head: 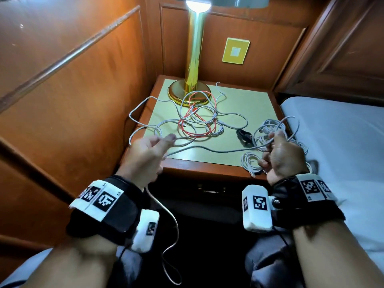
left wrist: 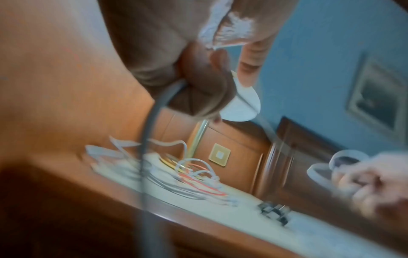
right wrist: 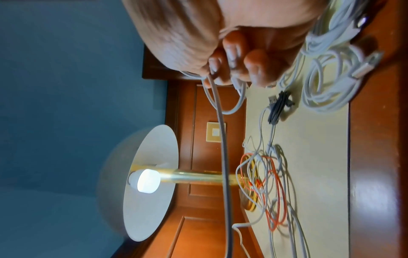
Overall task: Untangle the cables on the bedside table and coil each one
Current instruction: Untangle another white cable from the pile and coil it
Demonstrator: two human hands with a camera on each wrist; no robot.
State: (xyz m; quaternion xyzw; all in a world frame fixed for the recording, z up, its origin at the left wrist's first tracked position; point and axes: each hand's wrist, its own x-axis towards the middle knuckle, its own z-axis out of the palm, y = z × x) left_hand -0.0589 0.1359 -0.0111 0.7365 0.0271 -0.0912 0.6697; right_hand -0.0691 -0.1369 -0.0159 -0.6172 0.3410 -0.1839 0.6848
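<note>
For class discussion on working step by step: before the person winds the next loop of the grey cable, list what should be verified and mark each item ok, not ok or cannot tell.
1. Right hand holds the started loops: ok, fingers curled round them.
2. Left hand pinches the grey cable: ok.
3. Span between the hands runs free of the tangle: cannot tell; it passes in front of the tangle.
4. Cable's tail is free: ok by the look of it; it hangs loose below the left wrist.
5. Finished white coil and black bundle lie apart from the tangle: ok.
6. Red cable untangled: not ok.
</note>
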